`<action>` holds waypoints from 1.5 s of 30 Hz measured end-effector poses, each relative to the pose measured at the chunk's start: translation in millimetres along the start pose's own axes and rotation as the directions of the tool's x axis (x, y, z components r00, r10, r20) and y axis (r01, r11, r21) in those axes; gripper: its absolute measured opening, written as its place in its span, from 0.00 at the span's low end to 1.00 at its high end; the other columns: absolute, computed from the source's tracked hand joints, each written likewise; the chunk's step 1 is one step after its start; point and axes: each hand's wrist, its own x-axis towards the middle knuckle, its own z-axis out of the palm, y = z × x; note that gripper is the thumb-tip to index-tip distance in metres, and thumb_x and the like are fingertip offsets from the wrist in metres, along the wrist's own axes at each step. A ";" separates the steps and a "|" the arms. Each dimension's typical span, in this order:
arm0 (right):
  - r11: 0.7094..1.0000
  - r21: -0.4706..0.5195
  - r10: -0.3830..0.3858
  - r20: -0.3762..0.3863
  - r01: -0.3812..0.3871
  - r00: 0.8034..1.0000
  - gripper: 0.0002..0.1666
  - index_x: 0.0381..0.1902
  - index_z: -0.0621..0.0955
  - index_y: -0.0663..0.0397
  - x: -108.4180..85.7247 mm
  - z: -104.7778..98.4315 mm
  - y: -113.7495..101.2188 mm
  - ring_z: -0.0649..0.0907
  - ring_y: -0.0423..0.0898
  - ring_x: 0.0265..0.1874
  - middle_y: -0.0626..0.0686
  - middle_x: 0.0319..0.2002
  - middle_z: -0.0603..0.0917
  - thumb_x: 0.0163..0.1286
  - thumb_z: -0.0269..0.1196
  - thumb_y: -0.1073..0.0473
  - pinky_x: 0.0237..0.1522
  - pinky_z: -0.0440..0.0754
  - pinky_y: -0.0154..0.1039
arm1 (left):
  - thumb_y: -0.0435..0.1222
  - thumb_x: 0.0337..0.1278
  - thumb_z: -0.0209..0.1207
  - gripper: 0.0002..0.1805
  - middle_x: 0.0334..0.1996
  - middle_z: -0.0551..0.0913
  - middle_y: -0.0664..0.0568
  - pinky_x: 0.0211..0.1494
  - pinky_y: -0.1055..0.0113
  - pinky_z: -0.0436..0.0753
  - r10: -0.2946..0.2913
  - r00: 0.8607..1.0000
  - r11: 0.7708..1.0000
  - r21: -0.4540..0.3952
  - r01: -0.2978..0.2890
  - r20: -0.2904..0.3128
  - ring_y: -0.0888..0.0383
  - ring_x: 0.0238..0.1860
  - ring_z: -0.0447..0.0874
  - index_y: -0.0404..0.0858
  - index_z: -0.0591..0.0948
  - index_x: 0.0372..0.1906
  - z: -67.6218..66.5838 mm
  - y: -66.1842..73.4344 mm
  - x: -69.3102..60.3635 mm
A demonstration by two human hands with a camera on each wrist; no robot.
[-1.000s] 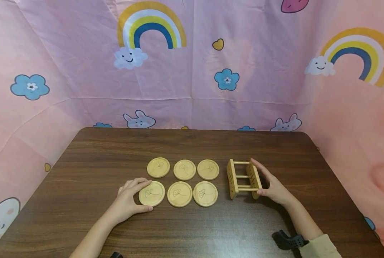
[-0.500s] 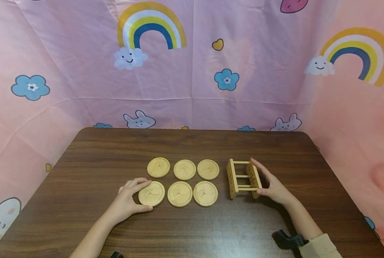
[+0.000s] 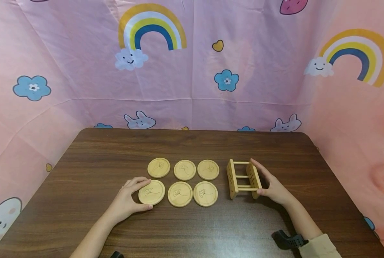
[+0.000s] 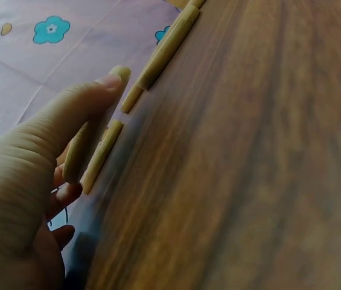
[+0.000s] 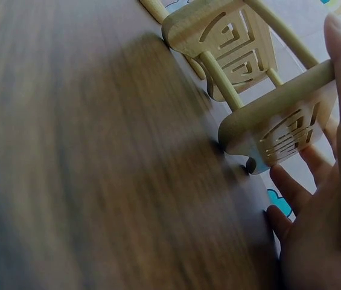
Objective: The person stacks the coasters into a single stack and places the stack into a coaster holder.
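My left hand (image 3: 128,199) holds a round wooden coaster (image 3: 151,192) by its rim, thumb at the near edge and fingertips at the far edge. In the left wrist view this coaster (image 4: 81,151) looks slightly raised off the table. Several more coasters with an engraved leaf pattern lie flat to its right and behind it, among them the front middle coaster (image 3: 180,194). My right hand (image 3: 275,188) grips the right side panel of a small wooden coaster rack (image 3: 232,179). Cut-out slots show in the rack's panels (image 5: 291,130) in the right wrist view.
Everything stands on a dark brown wooden table (image 3: 192,229). A pink printed cloth (image 3: 192,82) hangs behind the table and along both sides. A black device (image 3: 286,240) is strapped at the right wrist.
The coaster in my left hand has shifted up very slightly in the head view. My right hand and the rack have stayed put.
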 end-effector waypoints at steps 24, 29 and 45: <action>1.000 0.004 0.001 0.004 -0.001 1.000 0.56 0.76 0.52 0.47 0.2 0.3 -0.1 0.53 0.43 0.71 0.54 0.74 0.52 0.59 0.67 0.39 0.56 0.42 0.75 | 0.47 0.26 0.80 0.44 0.59 0.72 0.59 0.58 0.41 0.60 0.104 0.994 0.993 -0.052 -0.105 -0.021 0.56 0.59 0.64 0.42 0.79 0.59 18.4 19.2 4.6; 1.000 0.001 -0.004 0.006 0.004 1.000 0.56 0.76 0.52 0.47 0.1 0.0 -0.2 0.54 0.42 0.70 0.55 0.74 0.52 0.59 0.66 0.38 0.56 0.43 0.75 | 0.49 0.28 0.79 0.44 0.60 0.72 0.58 0.59 0.40 0.60 0.111 0.994 0.992 -0.062 -0.111 0.001 0.56 0.60 0.63 0.43 0.78 0.61 23.4 21.7 6.5; 1.000 0.002 -0.001 0.008 0.001 1.000 0.55 0.76 0.52 0.47 -0.3 0.3 -0.4 0.55 0.42 0.70 0.57 0.74 0.51 0.60 0.66 0.38 0.57 0.44 0.74 | 0.50 0.30 0.78 0.44 0.61 0.72 0.57 0.60 0.40 0.57 0.137 0.990 0.986 -0.095 -0.134 0.031 0.57 0.60 0.63 0.44 0.77 0.62 36.0 31.4 13.5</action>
